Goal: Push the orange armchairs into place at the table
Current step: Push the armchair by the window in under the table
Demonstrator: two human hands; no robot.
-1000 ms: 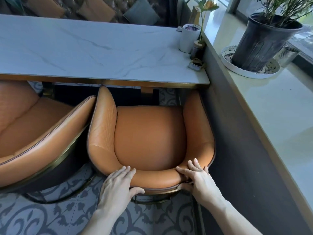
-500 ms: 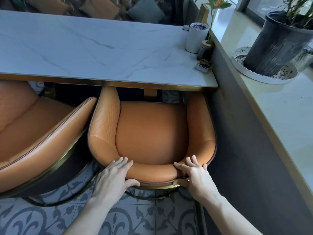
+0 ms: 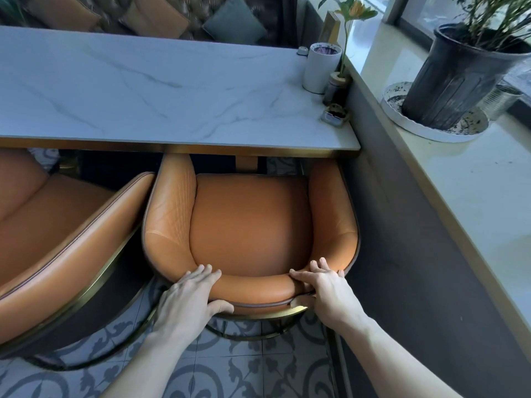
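Observation:
An orange armchair (image 3: 250, 222) stands straight ahead with its armrest tips under the near edge of the white marble table (image 3: 161, 90). My left hand (image 3: 191, 297) grips the top of its backrest at the left, fingers over the rim and thumb under it. My right hand (image 3: 326, 288) grips the same backrest at the right. A second orange armchair (image 3: 66, 234) stands at the left, turned at an angle, its backrest almost touching the first chair's left arm.
A dark low wall (image 3: 408, 254) runs close along the chair's right side, topped by a pale ledge (image 3: 474, 196) with a black plant pot (image 3: 457, 79). A white cup (image 3: 320, 67), a small flower vase (image 3: 337, 84) and an ashtray (image 3: 334, 114) sit at the table's right end. Patterned floor tiles (image 3: 244, 369) lie below.
The armchair has slid forward, away from me, its arms going further under the table edge. Both hands stayed on the backrest and moved with it.

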